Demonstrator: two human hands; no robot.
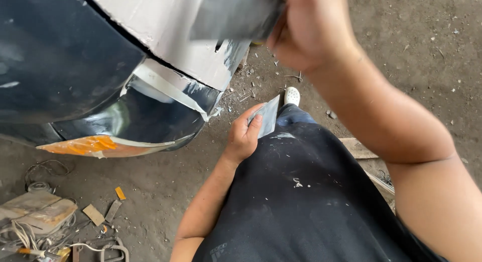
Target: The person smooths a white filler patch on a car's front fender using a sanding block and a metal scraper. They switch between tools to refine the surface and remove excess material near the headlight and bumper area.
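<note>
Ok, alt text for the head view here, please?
Seen from above, a person's right hand presses a flat grey spreader against the filler-coated white patch of a dark car body. Their left hand holds a second metal blade over a littered dirt floor.

The dark car body [55, 56] and its grey-filled panel [165, 26] block the upper left. Open floor [411, 51] lies right; scrap pieces [95, 214] and cables [30, 232] clutter the lower left.
</note>
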